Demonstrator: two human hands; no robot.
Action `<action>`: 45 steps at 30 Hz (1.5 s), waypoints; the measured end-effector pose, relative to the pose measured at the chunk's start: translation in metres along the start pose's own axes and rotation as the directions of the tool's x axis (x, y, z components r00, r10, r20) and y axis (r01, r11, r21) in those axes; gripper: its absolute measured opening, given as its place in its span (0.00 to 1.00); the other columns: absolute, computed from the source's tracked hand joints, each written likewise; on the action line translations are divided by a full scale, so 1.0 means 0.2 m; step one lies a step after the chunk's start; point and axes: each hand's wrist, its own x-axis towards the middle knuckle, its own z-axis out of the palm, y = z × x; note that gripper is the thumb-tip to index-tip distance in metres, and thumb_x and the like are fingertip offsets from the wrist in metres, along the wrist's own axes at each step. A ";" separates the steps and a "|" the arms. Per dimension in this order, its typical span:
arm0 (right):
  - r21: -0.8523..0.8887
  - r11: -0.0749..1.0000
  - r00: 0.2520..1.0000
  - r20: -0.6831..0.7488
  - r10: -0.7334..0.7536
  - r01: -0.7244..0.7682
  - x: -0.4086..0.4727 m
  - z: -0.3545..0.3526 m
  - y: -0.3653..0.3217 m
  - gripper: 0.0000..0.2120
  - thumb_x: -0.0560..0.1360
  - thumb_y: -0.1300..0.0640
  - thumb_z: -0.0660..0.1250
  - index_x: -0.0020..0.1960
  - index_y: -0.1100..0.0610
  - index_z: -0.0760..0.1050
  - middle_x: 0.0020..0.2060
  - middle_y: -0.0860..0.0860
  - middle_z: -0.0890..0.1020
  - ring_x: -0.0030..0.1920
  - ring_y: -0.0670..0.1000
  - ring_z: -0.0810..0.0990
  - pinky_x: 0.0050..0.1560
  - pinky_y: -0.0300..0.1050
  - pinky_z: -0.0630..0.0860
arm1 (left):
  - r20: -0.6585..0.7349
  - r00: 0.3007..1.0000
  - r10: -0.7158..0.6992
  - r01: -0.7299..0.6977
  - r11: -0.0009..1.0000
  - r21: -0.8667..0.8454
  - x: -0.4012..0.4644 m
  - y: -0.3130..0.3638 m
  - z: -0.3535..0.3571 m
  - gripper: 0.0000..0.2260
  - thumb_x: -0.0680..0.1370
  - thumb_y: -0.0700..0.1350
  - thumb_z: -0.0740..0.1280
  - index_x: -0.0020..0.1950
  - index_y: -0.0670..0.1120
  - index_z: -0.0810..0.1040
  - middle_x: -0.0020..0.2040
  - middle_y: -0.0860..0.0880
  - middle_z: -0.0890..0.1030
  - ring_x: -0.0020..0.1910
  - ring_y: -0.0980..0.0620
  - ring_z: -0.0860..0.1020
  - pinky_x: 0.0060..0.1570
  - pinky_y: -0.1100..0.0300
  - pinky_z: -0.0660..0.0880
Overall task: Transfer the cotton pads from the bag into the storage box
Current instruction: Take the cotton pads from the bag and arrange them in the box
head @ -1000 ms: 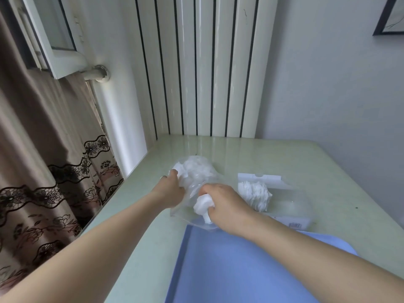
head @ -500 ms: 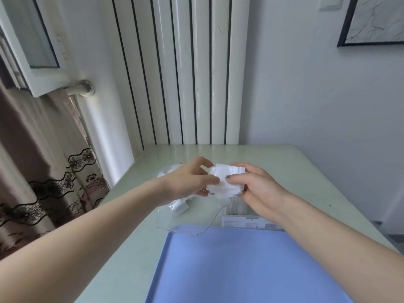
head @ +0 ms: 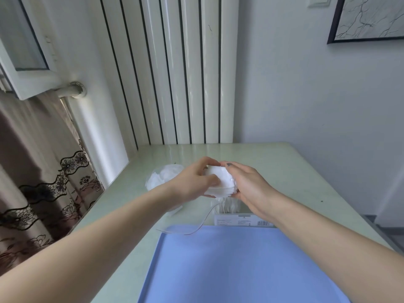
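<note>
Both hands, the left hand (head: 196, 182) and the right hand (head: 249, 184), grasp a stack of cotton pads (head: 220, 182) between them above the counter (head: 284, 171), apparently squaring its edges. The storage box (head: 231, 207) sits directly below, toward the counter's middle, and the bag (head: 162, 179) lies left of it, toward the counter's left edge, with pads remaining.

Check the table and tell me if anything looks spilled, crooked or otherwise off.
Nothing looks spilled or damaged. Both hands, left hand and right hand, hold a stack of cotton pads above the table; its edges look slightly uneven. The bag lies crumpled behind the left hand with pads still inside.
</note>
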 end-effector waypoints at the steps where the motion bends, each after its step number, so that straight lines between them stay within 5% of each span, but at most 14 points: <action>1: -0.006 1.000 1.000 -0.019 0.012 -0.012 0.00 0.00 0.00 0.13 0.84 0.54 0.55 0.62 0.51 0.77 0.55 0.49 0.84 0.56 0.51 0.83 0.57 0.48 0.80 | -0.008 1.000 0.001 -0.001 1.000 0.003 0.00 0.00 0.01 0.16 0.79 0.36 0.64 0.66 0.47 0.75 0.55 0.45 0.77 0.50 0.48 0.80 0.40 0.63 0.82; 6: 0.040 0.996 0.997 -0.016 0.082 -0.081 0.03 -0.03 -0.01 0.16 0.84 0.51 0.54 0.63 0.57 0.73 0.57 0.57 0.82 0.56 0.59 0.83 0.58 0.58 0.80 | -0.071 0.997 0.022 -0.015 0.995 0.095 0.03 0.00 0.00 0.12 0.78 0.38 0.66 0.60 0.47 0.76 0.50 0.48 0.79 0.44 0.51 0.78 0.40 0.61 0.77; 12: -0.016 0.987 0.983 0.089 0.159 -0.158 0.01 -0.06 0.00 0.22 0.84 0.45 0.51 0.62 0.56 0.79 0.56 0.58 0.84 0.58 0.57 0.83 0.56 0.52 0.81 | -0.054 0.998 0.012 -0.004 0.989 0.150 0.06 -0.01 0.04 0.11 0.78 0.44 0.67 0.60 0.50 0.76 0.50 0.49 0.80 0.47 0.50 0.78 0.43 0.58 0.74; 20: 0.000 0.992 0.992 -0.004 0.124 -0.124 0.06 -0.18 0.01 0.14 0.82 0.57 0.59 0.57 0.64 0.79 0.50 0.62 0.84 0.49 0.58 0.84 0.58 0.57 0.80 | -0.028 0.999 0.029 -0.025 0.990 0.140 0.14 0.00 0.09 0.11 0.77 0.41 0.67 0.58 0.50 0.76 0.52 0.46 0.80 0.46 0.49 0.78 0.44 0.57 0.75; 26: -0.024 0.991 0.990 -0.047 0.134 -0.135 0.11 -0.25 0.04 0.11 0.80 0.60 0.62 0.56 0.64 0.79 0.52 0.61 0.85 0.51 0.58 0.85 0.55 0.54 0.82 | -0.055 0.997 0.052 -0.038 0.973 0.226 0.24 0.00 0.15 0.10 0.78 0.43 0.67 0.59 0.49 0.75 0.50 0.48 0.79 0.39 0.53 0.75 0.33 0.65 0.70; 31: -0.189 0.971 0.945 -0.318 0.077 -0.143 0.21 -0.35 0.09 0.07 0.75 0.61 0.66 0.48 0.65 0.79 0.47 0.62 0.84 0.48 0.60 0.85 0.46 0.54 0.84 | -0.077 0.997 -0.025 0.051 0.934 0.354 0.33 -0.06 0.15 0.16 0.81 0.49 0.64 0.67 0.49 0.69 0.54 0.49 0.80 0.48 0.49 0.81 0.42 0.60 0.75; 35: -0.612 0.753 0.923 -0.383 -0.015 -0.242 0.22 -0.44 0.11 0.09 0.73 0.57 0.67 0.52 0.57 0.74 0.46 0.51 0.79 0.48 0.55 0.80 0.47 0.46 0.79 | -0.083 0.992 -0.096 0.126 0.816 0.564 0.37 -0.11 0.13 0.27 0.79 0.54 0.66 0.75 0.48 0.61 0.67 0.45 0.71 0.55 0.47 0.77 0.53 0.55 0.76; 40: -0.874 0.429 0.962 -0.271 -0.039 -0.229 0.23 -0.41 0.17 0.13 0.74 0.58 0.65 0.57 0.58 0.70 0.52 0.55 0.77 0.48 0.58 0.77 0.44 0.46 0.74 | -0.001 0.960 -0.281 0.184 0.625 0.758 0.41 -0.14 0.17 0.43 0.71 0.58 0.74 0.77 0.49 0.54 0.74 0.41 0.60 0.58 0.42 0.76 0.58 0.51 0.75; 45: -0.908 0.370 0.972 -0.231 -0.047 -0.198 0.27 -0.28 0.26 0.11 0.76 0.61 0.64 0.55 0.58 0.65 0.51 0.56 0.77 0.47 0.60 0.76 0.40 0.45 0.68 | 0.052 0.967 -0.248 0.069 0.456 0.887 0.44 -0.18 0.21 0.39 0.68 0.58 0.76 0.73 0.47 0.63 0.64 0.45 0.68 0.53 0.44 0.77 0.53 0.50 0.78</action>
